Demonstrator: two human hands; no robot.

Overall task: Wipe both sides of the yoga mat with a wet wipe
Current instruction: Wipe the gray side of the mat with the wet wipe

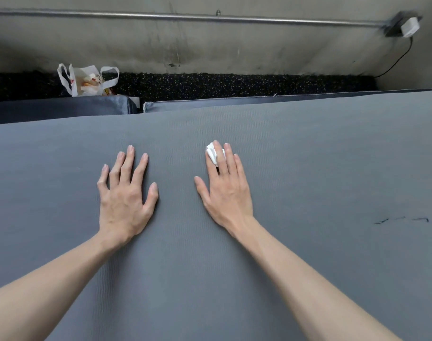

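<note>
A grey yoga mat [308, 168] lies flat and fills most of the view, its far edge running from left to right. My left hand [125, 193] rests flat on it, palm down, fingers spread and straight. My right hand [226, 185] also lies flat on the mat, to the right of the left one. Under its fingers it presses a crumpled white wet wipe [212, 152], which shows beside the index finger and between the fingertips. A few dark marks [401, 219] sit on the mat at the right.
Dark blue padded mats [62, 107] lie under the yoga mat's far edge. Beyond them is speckled black flooring [234, 86] and a concrete wall with a metal pipe [185, 17]. A white plastic bag [84, 81] stands at the back left. A white adapter [409, 27] with a cable is at the back right.
</note>
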